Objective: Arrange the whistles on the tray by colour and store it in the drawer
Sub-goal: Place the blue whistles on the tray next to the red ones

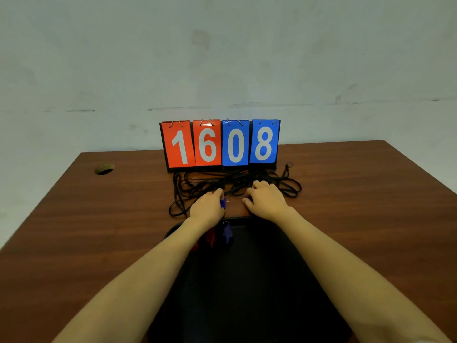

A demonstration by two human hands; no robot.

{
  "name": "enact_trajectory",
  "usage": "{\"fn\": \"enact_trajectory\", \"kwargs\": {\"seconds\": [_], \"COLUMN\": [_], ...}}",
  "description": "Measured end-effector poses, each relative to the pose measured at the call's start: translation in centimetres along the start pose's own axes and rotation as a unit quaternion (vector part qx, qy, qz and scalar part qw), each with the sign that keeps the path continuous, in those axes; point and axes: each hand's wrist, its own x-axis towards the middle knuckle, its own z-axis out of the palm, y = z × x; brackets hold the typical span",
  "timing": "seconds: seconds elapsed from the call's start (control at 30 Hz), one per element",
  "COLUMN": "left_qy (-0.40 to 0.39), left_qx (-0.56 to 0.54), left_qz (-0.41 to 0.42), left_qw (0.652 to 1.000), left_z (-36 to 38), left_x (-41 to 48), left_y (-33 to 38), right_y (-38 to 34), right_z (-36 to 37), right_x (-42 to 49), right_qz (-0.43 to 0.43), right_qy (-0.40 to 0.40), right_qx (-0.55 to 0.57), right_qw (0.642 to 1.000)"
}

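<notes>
- Tray [247, 280] nearest: red whistle [210, 237], dark blue whistle [227, 235] at far edge.
- My left grip [207, 206] holds bright blue whistle [223, 203].
- Right grip [265, 200] on cords [197, 184]; hold unclear.

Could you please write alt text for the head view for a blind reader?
The person's left hand grips a small blue plastic whistle while the right hand rests on a tangle of black cords on a brown wooden table. Nearer, a black tray holds a red whistle and a dark blue whistle.
</notes>
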Motion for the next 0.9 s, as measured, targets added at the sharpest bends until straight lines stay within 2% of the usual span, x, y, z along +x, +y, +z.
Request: {"fn": "enact_trajectory", "kwargs": {"seconds": [0.2, 0.4, 0.63, 0.73, 0.9], "left_qy": [0.009, 0.008, 0.046, 0.044, 0.059], "left_qx": [-0.012, -0.051, -0.24, -0.249, -0.256], "left_qz": [-0.017, -0.033, -0.041, -0.021, -0.011], "left_qw": [1.0, 0.998, 0.969, 0.967, 0.965], "left_z": [0.1, -0.1, -2.4, -3.3, -4.3], "left_x": [0.0, 0.0, -2.0, -3.6, -6.4], "left_y": [0.2, 0.3, 0.4, 0.2, -0.3], "right_y": [0.0, -0.7, -1.3, -2.3, -3.9], "right_z": [-0.2, -0.5, -0.5, -0.6, -0.4], "right_x": [0.7, 0.7, -0.2, -0.4, -0.6], "right_qz": [0.061, 0.073, 0.055, 0.055, 0.071], "right_qy": [-0.068, -0.064, -0.032, -0.022, -0.051], "right_qx": [0.021, 0.015, -0.01, -0.03, 0.016], "right_qw": [0.996, 0.995, 0.998, 0.998, 0.996]}}
